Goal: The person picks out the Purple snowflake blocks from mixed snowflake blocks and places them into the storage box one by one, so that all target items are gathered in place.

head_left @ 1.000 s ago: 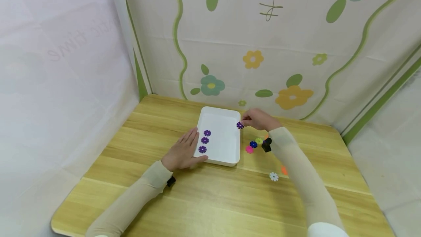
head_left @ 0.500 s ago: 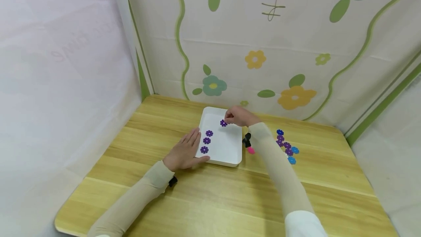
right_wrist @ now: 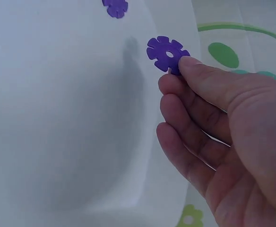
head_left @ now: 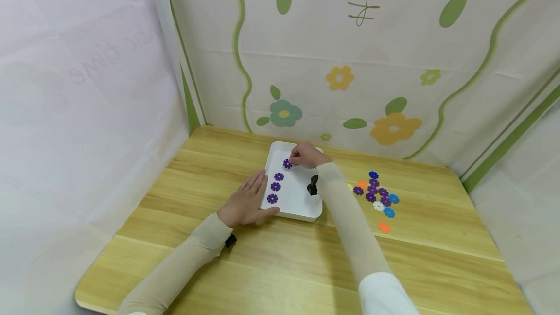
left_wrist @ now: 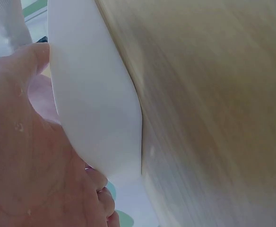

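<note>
Discs [head_left: 372, 190] right of tray [head_left: 294, 196]

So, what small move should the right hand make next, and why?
Probably lower the purple disc into the white tray: the right hand pinches it above the tray, near the far end of three purple discs' line.

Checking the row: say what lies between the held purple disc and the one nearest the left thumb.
Two purple discs in the white tray, seen in the head view.
</note>
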Action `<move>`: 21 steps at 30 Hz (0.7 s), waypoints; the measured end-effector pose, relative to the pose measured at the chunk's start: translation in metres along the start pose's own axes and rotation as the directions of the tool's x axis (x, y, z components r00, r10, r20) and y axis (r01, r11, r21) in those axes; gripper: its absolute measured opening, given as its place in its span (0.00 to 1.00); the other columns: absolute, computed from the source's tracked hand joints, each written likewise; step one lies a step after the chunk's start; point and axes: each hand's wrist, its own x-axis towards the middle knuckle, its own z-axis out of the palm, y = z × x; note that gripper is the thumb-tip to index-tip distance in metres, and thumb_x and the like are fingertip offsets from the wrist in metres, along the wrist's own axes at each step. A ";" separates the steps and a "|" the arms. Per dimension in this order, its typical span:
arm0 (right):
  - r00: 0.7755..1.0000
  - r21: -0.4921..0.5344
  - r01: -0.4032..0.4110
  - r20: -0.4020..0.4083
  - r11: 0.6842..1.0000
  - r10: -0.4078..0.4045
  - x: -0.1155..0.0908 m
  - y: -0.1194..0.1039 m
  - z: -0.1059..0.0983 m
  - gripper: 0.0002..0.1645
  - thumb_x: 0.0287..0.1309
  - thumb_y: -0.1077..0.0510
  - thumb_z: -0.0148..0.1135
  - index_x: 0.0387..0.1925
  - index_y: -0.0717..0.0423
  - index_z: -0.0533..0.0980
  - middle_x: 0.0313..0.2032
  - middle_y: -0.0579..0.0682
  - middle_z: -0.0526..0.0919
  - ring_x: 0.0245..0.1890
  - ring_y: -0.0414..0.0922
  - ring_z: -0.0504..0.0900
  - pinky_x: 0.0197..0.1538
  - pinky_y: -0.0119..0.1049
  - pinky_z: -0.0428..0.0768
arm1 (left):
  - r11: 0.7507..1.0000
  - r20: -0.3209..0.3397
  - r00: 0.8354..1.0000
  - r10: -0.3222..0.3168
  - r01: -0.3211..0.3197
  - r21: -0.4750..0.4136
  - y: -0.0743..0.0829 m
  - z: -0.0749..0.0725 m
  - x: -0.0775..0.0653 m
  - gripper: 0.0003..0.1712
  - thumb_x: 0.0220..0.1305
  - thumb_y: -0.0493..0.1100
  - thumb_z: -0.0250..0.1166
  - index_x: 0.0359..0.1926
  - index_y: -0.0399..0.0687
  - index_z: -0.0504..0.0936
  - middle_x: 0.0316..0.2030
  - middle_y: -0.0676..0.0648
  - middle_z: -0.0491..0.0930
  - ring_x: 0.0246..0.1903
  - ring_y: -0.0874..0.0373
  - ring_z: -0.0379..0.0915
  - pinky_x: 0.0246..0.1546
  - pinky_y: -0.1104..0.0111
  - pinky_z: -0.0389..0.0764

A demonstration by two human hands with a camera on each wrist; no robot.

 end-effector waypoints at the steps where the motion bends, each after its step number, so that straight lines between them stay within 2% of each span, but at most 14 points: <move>1: 1.000 0.001 -0.006 -0.003 1.000 0.006 0.002 0.000 0.003 0.12 0.76 0.54 0.63 0.42 0.54 0.89 0.37 0.48 0.90 0.36 0.42 0.79 0.42 0.33 0.78 | 1.000 -0.002 1.000 0.002 -0.002 0.001 0.000 0.000 0.000 0.61 0.74 0.77 0.48 0.83 0.31 0.46 0.85 0.35 0.39 0.86 0.41 0.36 0.85 0.48 0.49; 9: 0.998 0.054 -0.033 -0.042 0.998 0.036 0.010 0.001 0.017 0.13 0.75 0.54 0.64 0.39 0.54 0.90 0.33 0.48 0.89 0.32 0.40 0.78 0.37 0.30 0.76 | 1.000 -0.018 1.000 0.013 -0.013 -0.009 -0.002 0.002 0.000 0.62 0.73 0.77 0.48 0.83 0.30 0.47 0.85 0.34 0.40 0.86 0.40 0.37 0.85 0.48 0.49; 15: 0.996 0.043 -0.075 -0.044 0.996 0.077 0.012 -0.001 0.024 0.15 0.74 0.52 0.65 0.34 0.54 0.89 0.30 0.47 0.88 0.29 0.40 0.75 0.33 0.30 0.73 | 1.000 -0.003 1.000 0.006 -0.006 0.015 0.001 -0.002 -0.001 0.61 0.74 0.77 0.47 0.83 0.32 0.45 0.85 0.35 0.38 0.86 0.41 0.36 0.85 0.48 0.49; 21: 0.991 0.035 -0.123 -0.039 0.992 0.124 0.013 -0.003 0.030 0.15 0.74 0.50 0.65 0.35 0.53 0.89 0.28 0.47 0.86 0.28 0.41 0.76 0.32 0.30 0.73 | 1.000 0.004 1.000 0.007 -0.007 0.009 0.002 -0.004 -0.002 0.61 0.74 0.77 0.48 0.83 0.31 0.46 0.85 0.34 0.39 0.86 0.41 0.36 0.85 0.48 0.50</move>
